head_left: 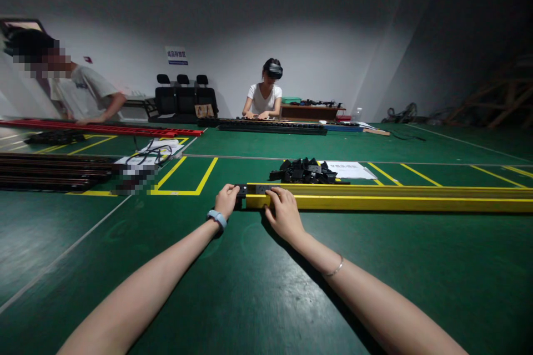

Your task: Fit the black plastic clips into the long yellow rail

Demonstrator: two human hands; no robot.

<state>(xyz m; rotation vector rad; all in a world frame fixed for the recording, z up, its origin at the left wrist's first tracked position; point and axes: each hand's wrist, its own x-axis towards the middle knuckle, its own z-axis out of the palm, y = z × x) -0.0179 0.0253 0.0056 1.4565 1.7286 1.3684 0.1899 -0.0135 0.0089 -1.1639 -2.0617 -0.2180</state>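
A long yellow channel-shaped rail (395, 202) lies across the green table, running off to the right. At its left end, my left hand (225, 203) is closed on a small black plastic piece (240, 191); whether that piece enters the rail is hard to make out. Another black block (261, 189) sits inside the channel near the same end. My right hand (286, 215) grips the rail just right of this block, thumb on the front wall and fingers over the top. Just behind the rail is a pile of black plastic parts (306, 172).
White paper sheets (350, 170) lie beside the pile. Dark rails (50, 172) and red rails (104, 128) rest on the left. Yellow tape (204, 177) marks the green surface (200, 299). One person (265, 97) works opposite, another person (85, 91) at far left.
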